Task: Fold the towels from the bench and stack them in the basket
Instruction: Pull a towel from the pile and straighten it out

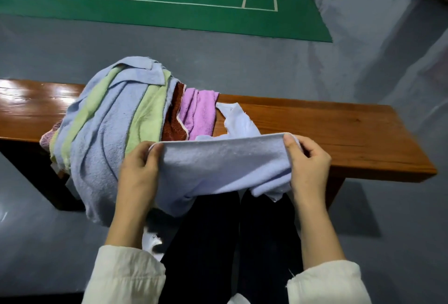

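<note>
The pale lilac towel [225,163], one alone, hangs stretched over the worktop's [339,134] near edge. The left hand [138,165] pinches one end of its upper fold and the right hand [308,160] pinches the other, thumbs on top. Toward the worktop's left end lies one heap showing three more: one blue-and-green striped towel [109,121], one maroon towel [173,121], one purple towel [198,112].

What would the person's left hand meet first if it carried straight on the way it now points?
Most likely the heap of towels on the bench: the left hand, pinching the pale blue towel, points forward into it. Depth is hard to judge.
</note>
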Demonstrator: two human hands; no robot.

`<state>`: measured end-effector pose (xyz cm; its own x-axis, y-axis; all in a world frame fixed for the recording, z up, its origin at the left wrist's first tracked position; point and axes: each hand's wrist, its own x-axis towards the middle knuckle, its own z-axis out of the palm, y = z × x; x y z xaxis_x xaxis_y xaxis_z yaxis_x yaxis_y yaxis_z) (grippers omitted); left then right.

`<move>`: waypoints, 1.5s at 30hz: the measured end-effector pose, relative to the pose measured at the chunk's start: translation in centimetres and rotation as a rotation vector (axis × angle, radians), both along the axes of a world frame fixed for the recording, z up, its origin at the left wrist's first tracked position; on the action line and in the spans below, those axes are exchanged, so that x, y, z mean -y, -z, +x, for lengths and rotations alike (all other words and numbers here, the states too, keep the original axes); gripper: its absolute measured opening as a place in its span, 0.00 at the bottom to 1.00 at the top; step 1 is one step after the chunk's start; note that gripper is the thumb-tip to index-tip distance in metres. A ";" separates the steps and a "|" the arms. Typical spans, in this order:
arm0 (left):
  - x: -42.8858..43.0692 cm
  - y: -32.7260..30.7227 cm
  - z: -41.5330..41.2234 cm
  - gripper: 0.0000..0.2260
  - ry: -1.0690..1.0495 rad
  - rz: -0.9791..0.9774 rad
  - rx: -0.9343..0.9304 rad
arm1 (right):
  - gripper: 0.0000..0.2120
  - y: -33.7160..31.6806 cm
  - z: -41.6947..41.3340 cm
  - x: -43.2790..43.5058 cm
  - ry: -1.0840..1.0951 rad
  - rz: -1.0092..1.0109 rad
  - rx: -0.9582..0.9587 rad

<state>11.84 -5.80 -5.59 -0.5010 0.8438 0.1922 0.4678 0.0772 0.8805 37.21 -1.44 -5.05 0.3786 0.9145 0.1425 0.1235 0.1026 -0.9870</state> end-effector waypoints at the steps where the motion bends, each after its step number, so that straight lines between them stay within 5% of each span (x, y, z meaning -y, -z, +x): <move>1: 0.0 -0.2 0.4 0.14 -0.002 0.009 0.004 | 0.04 -0.1 0.1 0.2 -0.045 -0.001 0.002; 7: -0.3 -2.6 6.5 0.07 0.220 0.149 0.216 | 0.10 -1.5 -2.4 2.6 -0.528 -0.023 -0.054; 12: -0.1 -2.7 9.4 0.11 0.645 -0.016 0.215 | 0.09 -2.2 -3.2 3.1 -0.586 -0.011 -0.168; 19: -0.2 -2.8 6.7 0.07 0.475 0.048 0.009 | 0.10 -2.0 -2.0 2.2 -0.566 -0.112 0.022; 27: -0.1 -1.5 1.0 0.04 0.050 0.026 -0.185 | 0.05 -1.9 -0.8 2.7 -0.560 -0.154 0.157; 34: -0.5 -2.9 7.0 0.12 0.577 -0.100 0.219 | 0.06 -1.8 -3.7 2.9 -0.677 -0.084 0.150; 38: -0.7 -2.0 7.3 0.05 0.503 -0.156 0.052 | 0.03 -1.2 -3.3 2.6 -0.567 -0.046 0.383; 45: -0.6 -1.7 5.3 0.10 0.418 -0.035 0.037 | 0.10 -0.2 -3.2 2.1 -0.464 -0.004 0.610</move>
<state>17.14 -5.16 -3.92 -0.1206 0.9817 0.1477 0.4330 -0.0819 0.8977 34.03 -3.55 -4.88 -0.1894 0.9614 0.1995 0.5917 0.2739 -0.7582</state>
